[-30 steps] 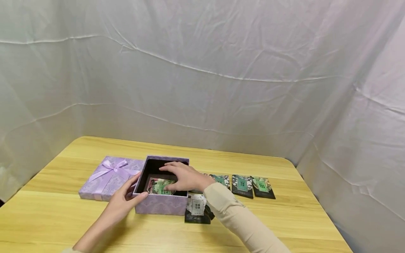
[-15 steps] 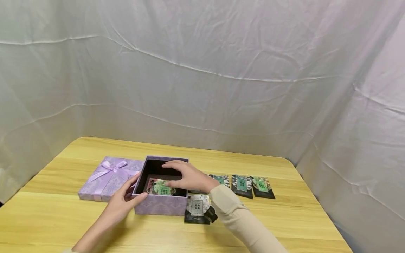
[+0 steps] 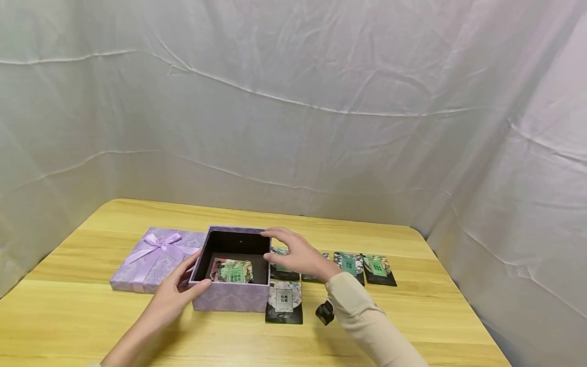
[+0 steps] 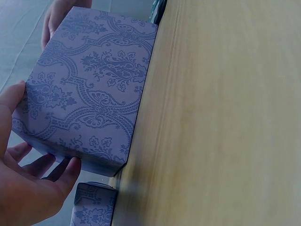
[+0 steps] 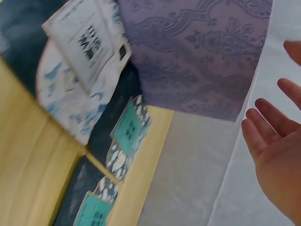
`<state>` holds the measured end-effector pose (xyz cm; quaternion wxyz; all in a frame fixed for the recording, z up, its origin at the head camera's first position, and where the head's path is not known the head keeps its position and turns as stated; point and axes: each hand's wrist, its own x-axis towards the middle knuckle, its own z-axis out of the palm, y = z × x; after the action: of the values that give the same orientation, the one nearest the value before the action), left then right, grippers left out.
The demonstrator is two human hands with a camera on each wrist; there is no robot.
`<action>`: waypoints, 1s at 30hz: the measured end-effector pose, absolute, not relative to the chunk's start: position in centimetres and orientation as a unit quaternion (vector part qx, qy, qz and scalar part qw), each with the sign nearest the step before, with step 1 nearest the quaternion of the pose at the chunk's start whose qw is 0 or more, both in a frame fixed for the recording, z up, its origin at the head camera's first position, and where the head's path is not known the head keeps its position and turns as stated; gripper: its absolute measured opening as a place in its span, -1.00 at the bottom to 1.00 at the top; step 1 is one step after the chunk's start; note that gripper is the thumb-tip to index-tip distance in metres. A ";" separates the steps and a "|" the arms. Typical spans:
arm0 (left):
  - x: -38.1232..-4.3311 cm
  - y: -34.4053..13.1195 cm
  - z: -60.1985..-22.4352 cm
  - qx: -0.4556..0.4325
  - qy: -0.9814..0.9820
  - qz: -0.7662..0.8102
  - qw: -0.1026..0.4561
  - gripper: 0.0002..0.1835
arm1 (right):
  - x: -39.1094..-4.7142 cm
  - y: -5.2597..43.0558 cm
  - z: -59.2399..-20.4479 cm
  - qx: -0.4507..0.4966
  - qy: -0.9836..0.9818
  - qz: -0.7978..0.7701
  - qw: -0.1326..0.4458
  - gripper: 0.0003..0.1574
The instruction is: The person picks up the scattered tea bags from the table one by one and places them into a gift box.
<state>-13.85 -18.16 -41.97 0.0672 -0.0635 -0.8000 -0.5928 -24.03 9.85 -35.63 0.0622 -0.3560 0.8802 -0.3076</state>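
A purple damask-patterned gift box (image 3: 231,298) stands uncovered on the table, its inside black. My left hand (image 3: 176,288) grips its near left corner, thumb on the front rim and fingers along the left side. In the left wrist view the fingers of this left hand (image 4: 40,183) touch the box wall. Inside the box lies a green-labelled flat packet (image 3: 233,273), a pinkish edge showing beside it. My right hand (image 3: 295,255) is over the right rim, fingers spread and holding nothing. In the right wrist view that right hand (image 5: 277,136) appears with relaxed fingers.
Left of the box lies the purple lid (image 3: 158,257) with a ribbon bow. A packet with a white label (image 3: 284,306) lies by the box's front right corner. Several green-labelled packets run in a row to the right, including the rightmost packet (image 3: 379,270). Pale cloth hangs behind.
My right hand has moved right and out of the box, leaving the green-labelled packet lying inside. The left hand stays on the box's corner.
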 end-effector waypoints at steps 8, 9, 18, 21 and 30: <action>-13.9 -18.2 -42.0 -0.064 -0.800 -0.592 0.070 -0.25 | -23.8 11.6 -36.4 -0.365 0.883 -0.291 0.048 -0.35; -13.8 -18.2 -42.0 -0.064 -0.800 -0.592 0.070 -0.26 | -23.8 11.8 -36.5 -0.365 0.884 -0.289 0.046 -0.35; -13.9 -18.2 -41.9 -0.059 -0.800 -0.593 0.062 -0.25 | -22.9 13.7 -38.6 -0.373 0.884 -0.269 0.082 -0.26; -13.8 -18.1 -41.9 -0.056 -0.800 -0.595 0.059 -0.25 | -22.6 14.4 -39.3 -0.378 0.877 -0.278 0.106 -0.18; -13.9 -18.0 -41.9 -0.053 -0.796 -0.600 0.056 -0.24 | -21.3 15.7 -41.0 -0.378 0.872 -0.278 0.136 -0.04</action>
<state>-13.86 -18.04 -41.86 0.0562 -0.0532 -0.7961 -0.6002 -21.34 15.67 -41.01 0.1363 -0.3785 0.8723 -0.2780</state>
